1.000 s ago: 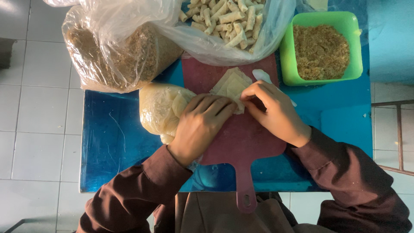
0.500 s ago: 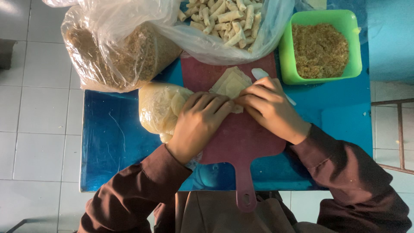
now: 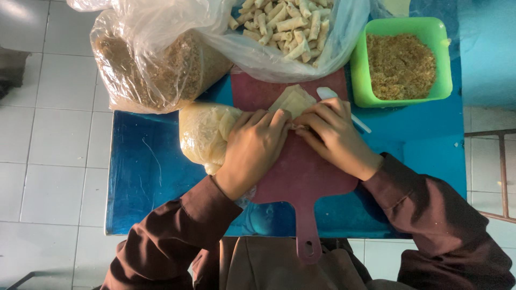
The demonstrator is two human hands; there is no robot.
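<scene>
Pale square pastry wrapper (image 3: 294, 100) lies on the dark red plastic cutting board (image 3: 301, 172) at the middle of the shiny blue worktop (image 3: 145, 177), its far corner pointing toward 12 o'clock and its near part hidden under both hands. At 10 o'clock from it sits a clear plastic bag of brown crumbs (image 3: 156, 70), and just below that, at 9 o'clock from the wrapper, a smaller clear bag of pale yellow sheets (image 3: 203, 134) lies partly on the board's edge. The left hand (image 3: 255, 147) rests across this smaller bag and the board, its grip pressed down with fingers together on the wrapper's near edge. Directly at 12 o'clock, an open clear bag of finished pale rolls (image 3: 285, 24) overhangs the board's top. The right hand (image 3: 336, 137) meets the left at the wrapper, fingertips curled and pinching its folded edge. A white plastic utensil (image 3: 328, 94) pokes out from behind this hand at 2 o'clock. Farther right stands a green square plastic tub of brown crumb filling (image 3: 400, 64).
</scene>
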